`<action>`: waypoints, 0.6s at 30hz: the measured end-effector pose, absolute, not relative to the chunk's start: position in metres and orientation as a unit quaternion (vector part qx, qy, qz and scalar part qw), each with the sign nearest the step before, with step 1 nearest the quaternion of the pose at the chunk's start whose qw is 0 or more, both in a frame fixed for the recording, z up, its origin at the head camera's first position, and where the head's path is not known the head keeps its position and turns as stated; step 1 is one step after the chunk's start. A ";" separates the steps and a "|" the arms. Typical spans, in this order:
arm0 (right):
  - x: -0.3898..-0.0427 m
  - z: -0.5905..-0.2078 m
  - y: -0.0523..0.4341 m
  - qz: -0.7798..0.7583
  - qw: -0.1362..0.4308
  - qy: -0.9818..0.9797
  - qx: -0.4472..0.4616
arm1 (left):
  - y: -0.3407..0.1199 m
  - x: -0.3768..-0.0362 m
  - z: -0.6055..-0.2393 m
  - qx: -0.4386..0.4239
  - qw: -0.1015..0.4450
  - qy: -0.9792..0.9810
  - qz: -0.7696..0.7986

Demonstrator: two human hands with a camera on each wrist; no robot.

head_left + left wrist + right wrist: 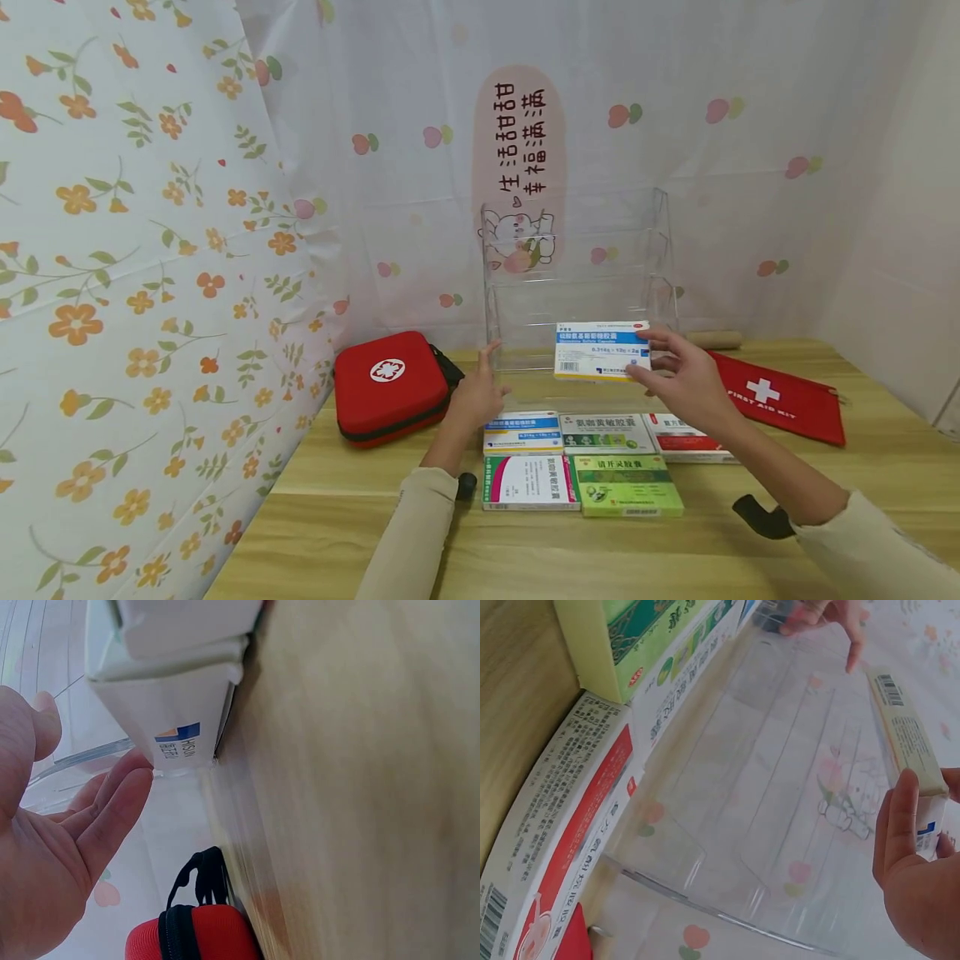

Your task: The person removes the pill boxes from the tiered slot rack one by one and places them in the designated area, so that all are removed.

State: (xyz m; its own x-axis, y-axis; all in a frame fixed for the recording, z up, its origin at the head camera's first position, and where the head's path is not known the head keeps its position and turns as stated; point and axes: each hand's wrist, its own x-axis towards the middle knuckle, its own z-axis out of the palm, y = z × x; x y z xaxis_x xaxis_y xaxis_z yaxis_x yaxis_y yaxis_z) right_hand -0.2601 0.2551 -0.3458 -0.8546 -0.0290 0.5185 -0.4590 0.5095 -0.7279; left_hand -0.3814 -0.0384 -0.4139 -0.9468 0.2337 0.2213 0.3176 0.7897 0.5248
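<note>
A blue-and-white medicine box (602, 351) is pinched at its right end by the right hand (686, 377), thumb on the near face and fingers curled behind, and is held upright in front of the lowest tier of a clear plastic rack (577, 275). The rack stands at the back of the counter (885, 467), against the curtain; its three stepped tiers are seen through from the front, and nothing is seen lying in them. The held box is raised above the counter, just before the rack's front wall.

The left hand (477, 392) is spread, with fingers straight and relaxed, and is placed at the rack's lower left corner; whether the plastic is actually touched cannot be told.

Five more boxes lie flat on the counter in two rows just before the rack: a blue box (522, 432), a grey-green box (606, 433) and a red-and-white box (686, 443) behind, a pink-and-white box (529, 482) and a bright green box (626, 485) in front.

A red zipped case (390, 385) is set to the left of the rack, closed. A flat red first-aid pouch (780, 398) lies to the right.
</note>
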 end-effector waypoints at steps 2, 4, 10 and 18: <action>-0.257 -0.347 0.257 0.474 0.224 -0.840 0.139 | -0.038 -0.381 -0.413 -0.146 0.072 -0.944 -0.289; -0.253 -0.347 0.259 0.475 0.217 -0.842 0.134 | -0.037 -0.381 -0.412 -0.144 0.068 -0.944 -0.288; -0.243 -0.347 0.266 0.474 0.196 -0.851 0.115 | -0.037 -0.380 -0.411 -0.137 0.061 -0.946 -0.287; -0.234 -0.354 0.278 0.451 0.201 -0.864 0.098 | -0.039 -0.380 -0.413 -0.144 0.070 -0.946 -0.283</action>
State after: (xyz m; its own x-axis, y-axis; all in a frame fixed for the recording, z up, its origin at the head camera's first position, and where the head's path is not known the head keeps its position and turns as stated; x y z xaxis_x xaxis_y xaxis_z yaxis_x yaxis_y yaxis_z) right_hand -0.2342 0.2775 -0.3540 -0.8997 0.0123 0.4364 -0.3512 0.5732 -0.7403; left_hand -0.3801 -0.0392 -0.4129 -0.9487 0.2331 0.2134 0.3120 0.7982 0.5152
